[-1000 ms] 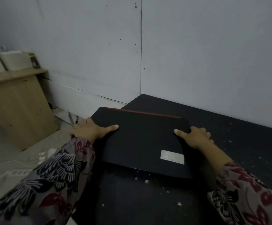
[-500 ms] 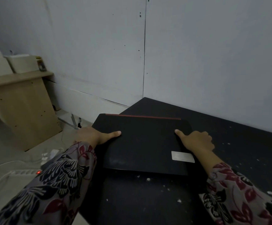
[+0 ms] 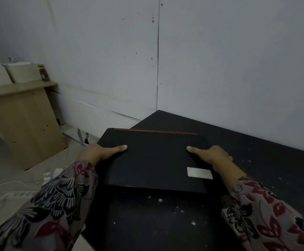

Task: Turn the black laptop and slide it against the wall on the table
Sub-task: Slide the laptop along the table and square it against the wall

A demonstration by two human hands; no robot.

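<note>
At either short side of the closed black laptop [image 3: 154, 160], the hands grip it between them: the left hand [image 3: 100, 153] clasps the left edge with its thumb laid flat on the lid, and the right hand [image 3: 210, 154] holds the right edge the same way, thumb pointing inward. Both wrists wear patterned floral sleeves [image 3: 267, 214]. Lying flat on the dark bench [image 3: 256, 160], the laptop has its left corner overhanging the bench edge and its red-striped far edge (the hinge side, it seems) near the wall [image 3: 238, 69] but apart from it. A silver sticker [image 3: 199, 173] sits on the lid just beside the right wrist. Pale flecks dot the bench. Further left stands a wooden desk [image 3: 20, 124] carrying pale boxes [image 3: 23, 72], their contents hidden.
</note>
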